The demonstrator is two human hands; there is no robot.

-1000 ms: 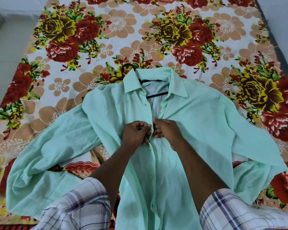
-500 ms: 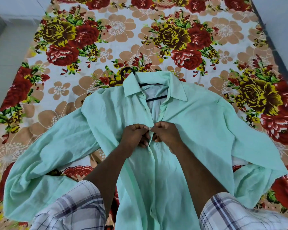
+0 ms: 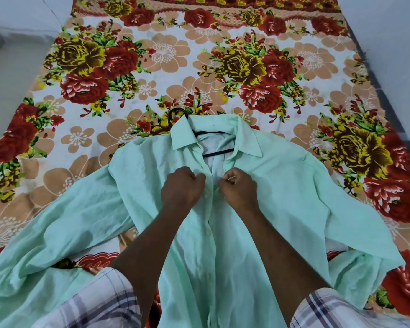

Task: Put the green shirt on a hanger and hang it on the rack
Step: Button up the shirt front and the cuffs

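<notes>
The pale green shirt [image 3: 282, 185] lies front up on the flowered bed, sleeves spread to both sides. A black hanger [image 3: 217, 153] sits inside it; its bar shows through the open collar and its hook pokes out past the collar's left side. My left hand [image 3: 181, 187] pinches the left front edge of the shirt just below the collar. My right hand [image 3: 238, 189] pinches the right front edge opposite it. A narrow gap of open placket lies between the two hands. Below them the front looks closed.
The bed [image 3: 152, 67] carries a sheet with big red, yellow and tan flowers. A pale floor [image 3: 14, 74] runs along the bed's left side and a grey wall [image 3: 398, 55] along its right. No rack is in view.
Both hands have moved up the shirt front toward the collar and drawn slightly apart. The camera has tilted, showing more of the bed's far end.
</notes>
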